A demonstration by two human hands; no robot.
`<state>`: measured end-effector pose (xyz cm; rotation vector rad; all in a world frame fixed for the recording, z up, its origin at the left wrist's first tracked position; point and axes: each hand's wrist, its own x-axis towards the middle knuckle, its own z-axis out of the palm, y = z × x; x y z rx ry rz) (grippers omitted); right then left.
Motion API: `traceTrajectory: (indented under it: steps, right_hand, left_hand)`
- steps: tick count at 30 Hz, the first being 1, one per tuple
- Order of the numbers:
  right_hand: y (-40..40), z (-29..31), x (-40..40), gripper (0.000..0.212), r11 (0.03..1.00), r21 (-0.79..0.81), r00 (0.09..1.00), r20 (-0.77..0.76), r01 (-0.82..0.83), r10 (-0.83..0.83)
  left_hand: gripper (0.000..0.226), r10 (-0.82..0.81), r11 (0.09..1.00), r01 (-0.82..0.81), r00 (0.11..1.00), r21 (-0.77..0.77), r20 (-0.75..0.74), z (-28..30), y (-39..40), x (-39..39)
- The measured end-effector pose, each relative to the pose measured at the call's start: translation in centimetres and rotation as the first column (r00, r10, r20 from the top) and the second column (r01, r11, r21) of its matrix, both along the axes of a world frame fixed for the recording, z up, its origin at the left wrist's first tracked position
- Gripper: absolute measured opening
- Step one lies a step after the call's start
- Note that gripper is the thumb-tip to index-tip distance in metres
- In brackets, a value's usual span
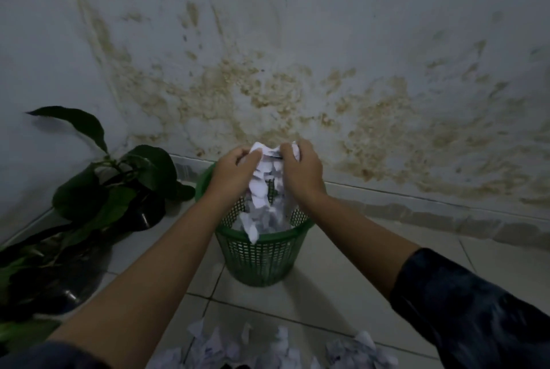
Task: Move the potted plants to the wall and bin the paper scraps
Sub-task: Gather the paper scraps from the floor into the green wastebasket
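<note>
My left hand (235,172) and right hand (303,170) both clutch a bundle of paper scraps (263,181) over the green mesh wastebasket (259,255).

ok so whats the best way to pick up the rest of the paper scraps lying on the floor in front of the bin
Scoop the heap of paper scraps from its two outer sides, palms facing in, fingers sliding low along the tile floor. The pieces lie loose and flat, so pinching from above would likely take only a few; pressing them together makes one bundle.
</note>
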<state>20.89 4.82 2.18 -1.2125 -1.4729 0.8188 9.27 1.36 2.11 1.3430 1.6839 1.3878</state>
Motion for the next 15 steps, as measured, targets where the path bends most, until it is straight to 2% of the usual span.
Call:
traceTrajectory:
  steps: [1,3,6,8,11,15]
  right_hand:
    - [0.2,-0.4,0.1,0.031,0.999,-0.02,0.997,0.065,-0.038,0.039]
    - [0.7,-0.7,0.9,0.032,0.995,-0.058,0.979,0.185,-0.076,0.086]
    - [0.6,-1.0,3.3,0.031,0.996,-0.043,0.933,0.35,-0.079,0.089]
    - [0.0,-1.6,4.9,0.025,0.995,-0.047,0.913,0.396,-0.088,0.1]
    - [-1.0,-3.0,6.7,0.03,0.993,-0.023,0.891,0.44,-0.117,0.115]
    - [-2.0,-4.8,7.5,0.036,0.984,-0.07,0.857,0.484,-0.161,0.174]
  left_hand:
    - [0.022,-0.069,0.995,0.069,0.998,-0.067,-0.002,-0.2,0.0,-0.3]
    - [0.023,-0.108,0.987,0.097,0.99,-0.126,-0.085,-1.0,0.2,-1.3]
    - [0.038,-0.008,0.993,-0.032,0.942,-0.113,-0.334,-1.8,0.5,-3.0]
    - [0.036,0.082,0.987,-0.132,0.902,-0.09,-0.424,-2.2,0.0,-4.0]
    - [0.031,0.082,0.99,-0.126,0.891,-0.069,-0.446,-3.5,-0.9,-5.1]
    - [0.023,0.043,0.998,-0.056,0.895,-0.015,-0.444,-5.4,-1.3,-5.3]
